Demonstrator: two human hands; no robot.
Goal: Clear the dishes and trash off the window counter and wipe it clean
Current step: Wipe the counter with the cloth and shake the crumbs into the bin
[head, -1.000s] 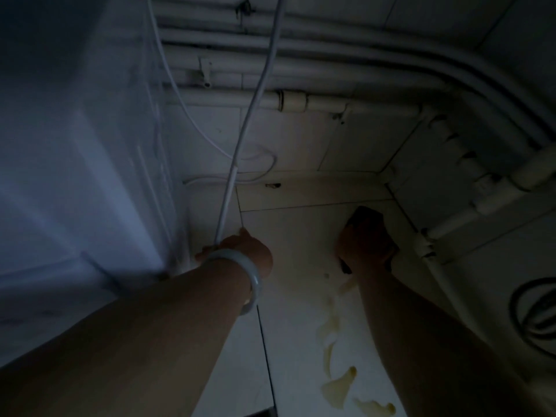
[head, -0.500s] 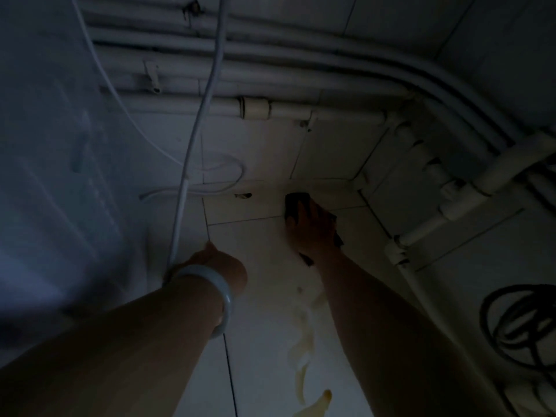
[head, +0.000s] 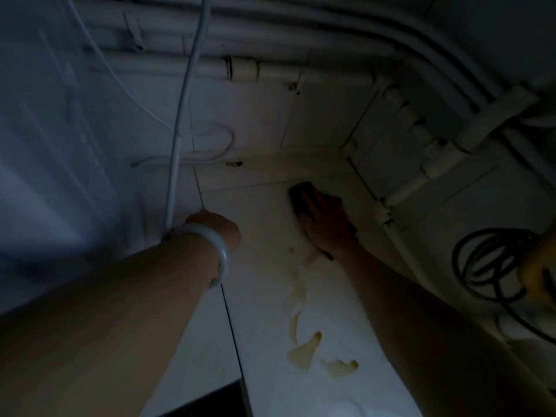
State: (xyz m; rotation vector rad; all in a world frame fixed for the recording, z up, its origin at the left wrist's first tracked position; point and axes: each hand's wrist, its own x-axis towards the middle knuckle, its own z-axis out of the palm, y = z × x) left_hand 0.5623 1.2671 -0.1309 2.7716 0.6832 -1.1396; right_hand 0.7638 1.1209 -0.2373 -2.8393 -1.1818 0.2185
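Mid-wipe: your right hand (head: 323, 219) presses flat on the cloth (head: 299, 192) beyond the spill (head: 304, 350), left hand (head: 215, 227) grips the cable (head: 180, 115); pull back through the spill.

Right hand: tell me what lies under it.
A dark wiping pad, its far end showing past the fingers, on the counter. The right hand covers the rest of it and the counter beneath.

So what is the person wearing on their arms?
Both arms are bare, with no sleeves in view and no gloves. The left forearm has a smooth, round, pale whitish-green bangle at the wrist. The right forearm has nothing on its wrist. It is too dark to tell about rings.
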